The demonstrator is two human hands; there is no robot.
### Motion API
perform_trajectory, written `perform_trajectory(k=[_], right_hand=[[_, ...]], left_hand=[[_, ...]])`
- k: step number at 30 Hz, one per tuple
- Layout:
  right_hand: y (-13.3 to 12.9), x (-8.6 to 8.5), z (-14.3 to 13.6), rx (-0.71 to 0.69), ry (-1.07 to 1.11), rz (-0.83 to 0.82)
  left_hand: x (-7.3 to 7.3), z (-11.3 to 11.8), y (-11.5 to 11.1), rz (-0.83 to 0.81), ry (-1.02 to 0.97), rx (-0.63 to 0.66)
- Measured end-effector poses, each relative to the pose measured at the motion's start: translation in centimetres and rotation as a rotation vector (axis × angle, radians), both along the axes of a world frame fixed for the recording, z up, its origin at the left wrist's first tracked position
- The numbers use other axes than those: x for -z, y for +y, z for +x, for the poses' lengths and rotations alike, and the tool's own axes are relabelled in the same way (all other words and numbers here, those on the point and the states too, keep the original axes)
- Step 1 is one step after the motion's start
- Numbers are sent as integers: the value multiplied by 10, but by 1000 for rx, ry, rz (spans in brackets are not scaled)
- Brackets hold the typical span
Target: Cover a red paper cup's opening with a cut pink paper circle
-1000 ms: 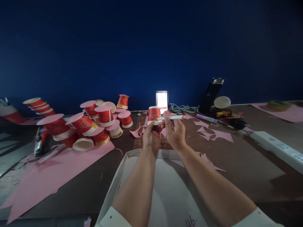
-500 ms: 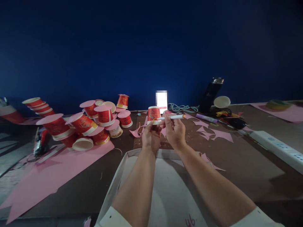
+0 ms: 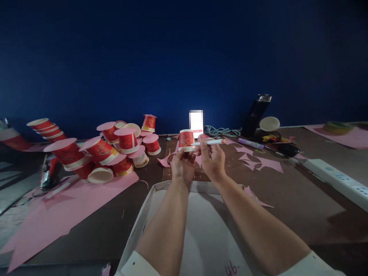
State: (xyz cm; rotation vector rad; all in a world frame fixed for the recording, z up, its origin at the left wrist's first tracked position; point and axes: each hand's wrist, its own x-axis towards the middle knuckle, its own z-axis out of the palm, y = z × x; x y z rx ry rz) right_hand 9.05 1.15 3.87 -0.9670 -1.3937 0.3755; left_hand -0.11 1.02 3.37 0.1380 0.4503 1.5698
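Held upside down in my left hand is a red paper cup with a printed pattern and a white rim. My left fingers grip it from below, at the rim. Beside it, my right hand is closed round a slim white pen-like stick with an orange end. The stick lies nearly level, its orange end to the right and its other end by the cup's lower right side. Whether that end touches the cup, I cannot tell.
Several red cups with pink paper discs stand in a cluster at left, over pink paper. Pink scraps, a dark flask and a white power strip lie rightward. Below my arms is a white box; a bright screen stands behind.
The cup and my left hand have shifted very slightly. The grip of both hands looks the same, and the stick stays beside the cup.
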Motion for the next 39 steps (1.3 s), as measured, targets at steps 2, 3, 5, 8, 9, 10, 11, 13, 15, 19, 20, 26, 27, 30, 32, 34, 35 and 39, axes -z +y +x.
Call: perform_trajectory(k=[2, 3, 5, 8, 9, 10, 11, 13, 15, 19, 20, 26, 27, 30, 32, 34, 35, 39], right_hand=[[0, 0, 0, 2, -5, -7], [1, 1, 0, 7, -9, -9], [1, 2, 0, 10, -11, -7], [1, 2, 1, 5, -8, -2], [1, 3, 1, 6, -11, -2], [1, 3, 1, 12, -17, -2], [1, 2, 1, 20, -22, -2], [1, 2, 1, 31, -27, -5], [1, 2, 1, 35, -23, -9], [2, 3, 1, 29, -21, -9], [2, 3, 1, 27, -25, -8], [3, 4, 2, 34, -37, -15], [3, 4, 2, 32, -34, -18], [4, 5, 2, 31, -37, -26], [4, 6, 2, 34, -40, -30], [5, 7, 3, 40, -46, -30], [5, 7, 3, 46, -50, -31], [6, 8, 4, 55, -57, -41]], left_hand=[[1, 0, 0, 6, -7, -2], [1, -1, 0, 8, -9, 0], [1, -1, 1, 8, -10, 11], [1, -2, 1, 2, -15, 16], [2, -2, 1, 0, -19, 14], [2, -2, 1, -2, -22, 12], [2, -2, 1, -1, -25, 9], [2, -3, 1, 0, -27, 10], [2, -3, 1, -1, -28, 10], [2, -3, 1, 1, -32, 7], [2, -4, 1, 7, -35, 7], [3, -5, 3, 14, -43, -9], [3, -5, 3, 10, -41, -14], [3, -5, 3, -6, -34, -24], [3, -5, 3, -12, -30, -21], [4, -6, 4, -16, -27, -17], [4, -6, 4, -16, -26, -19], [4, -6, 4, -11, -26, -16]])
